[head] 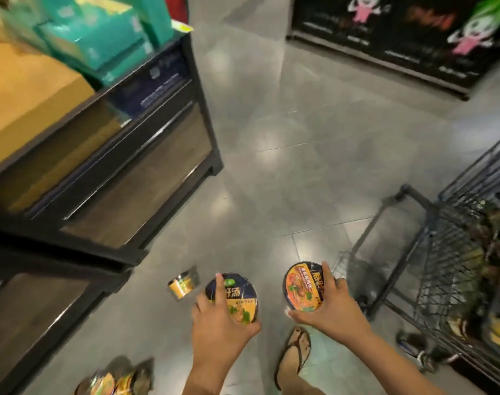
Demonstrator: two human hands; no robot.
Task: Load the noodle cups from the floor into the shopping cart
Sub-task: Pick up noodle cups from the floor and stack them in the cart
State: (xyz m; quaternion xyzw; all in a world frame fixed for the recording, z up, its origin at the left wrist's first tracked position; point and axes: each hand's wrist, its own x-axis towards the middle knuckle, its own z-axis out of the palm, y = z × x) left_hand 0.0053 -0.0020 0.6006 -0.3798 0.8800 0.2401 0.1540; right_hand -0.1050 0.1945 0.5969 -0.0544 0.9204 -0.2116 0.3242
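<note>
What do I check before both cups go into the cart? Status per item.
1. Left hand grips blue cup: ok.
2. Right hand grips orange cup: ok.
3. Cart close on the right side: ok.
4. Room in the cart: cannot tell; it already holds goods, blurred.
5. Floor cleared of cups: not ok; a loose cup and a pile lie there.

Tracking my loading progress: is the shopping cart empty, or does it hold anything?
Not empty: packaged goods show through the wire side of the shopping cart.
</note>
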